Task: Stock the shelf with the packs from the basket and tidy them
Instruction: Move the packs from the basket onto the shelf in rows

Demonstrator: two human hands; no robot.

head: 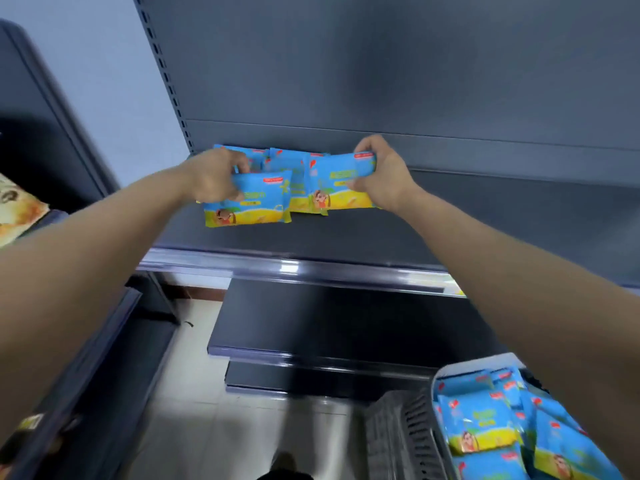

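Several blue-and-yellow packs stand in a cluster at the back left of the dark shelf (346,237). My left hand (214,174) grips the left edge of the front left pack (256,202). My right hand (384,171) holds the right end of another pack (341,183) at the right of the cluster. Between them, more packs (287,161) stand behind. A grey basket (408,434) at the lower right holds several more packs (485,424) of the same kind.
The shelf stretches bare to the right of the cluster. A shiny price rail (291,268) runs along its front edge. Lower dark shelves (311,327) sit below. Another shelving unit (41,133) with a yellowish pack (17,209) stands at the left. Tiled floor (194,393) lies beneath.
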